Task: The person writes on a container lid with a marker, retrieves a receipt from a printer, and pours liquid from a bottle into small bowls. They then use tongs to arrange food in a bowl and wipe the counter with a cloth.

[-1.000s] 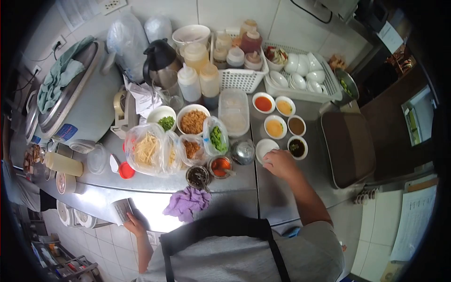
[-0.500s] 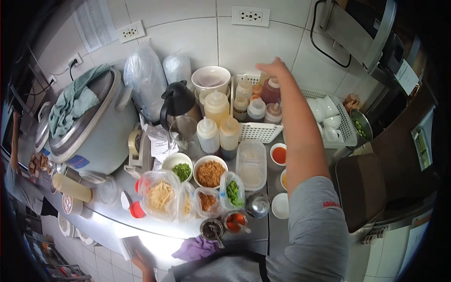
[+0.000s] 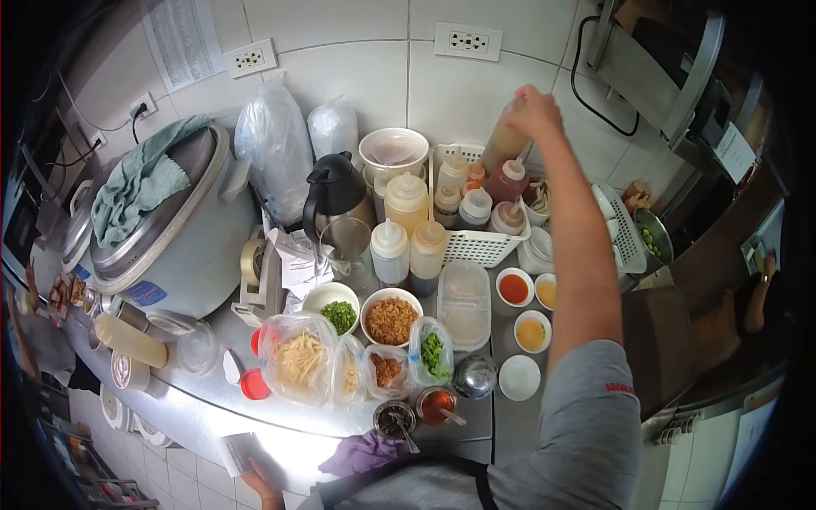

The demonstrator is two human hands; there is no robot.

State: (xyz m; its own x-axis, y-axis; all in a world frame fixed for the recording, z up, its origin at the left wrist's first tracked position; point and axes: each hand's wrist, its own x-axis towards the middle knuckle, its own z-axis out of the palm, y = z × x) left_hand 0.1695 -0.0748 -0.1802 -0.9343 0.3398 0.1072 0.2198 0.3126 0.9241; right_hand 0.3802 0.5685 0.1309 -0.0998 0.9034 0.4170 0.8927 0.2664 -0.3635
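My right hand [image 3: 535,115] is closed round the upper part of a tall bottle with yellowish-brown contents [image 3: 503,140], lifted at the back of the white basket [image 3: 476,248] and slightly tilted. Squeeze bottles crowd the basket, among them a dark red one [image 3: 507,183] just below the held bottle. Low at the left, my left hand [image 3: 262,484] grips a flat, pale, rectangular piece like paper or card [image 3: 242,455] beyond the counter's front edge. Its fingers are partly hidden.
Small bowls of red sauce [image 3: 513,288] and yellow liquid [image 3: 532,332] stand under my right forearm. Bowls and bags of shredded food [image 3: 303,357] fill the counter's middle. A large lidded cooker [image 3: 200,238] stands left. A second basket [image 3: 631,238] is at right.
My right hand has closed on the tall bottle and raised it, shifting right. More small bowls show beside my arm. My left hand still grips the pale rectangular piece.
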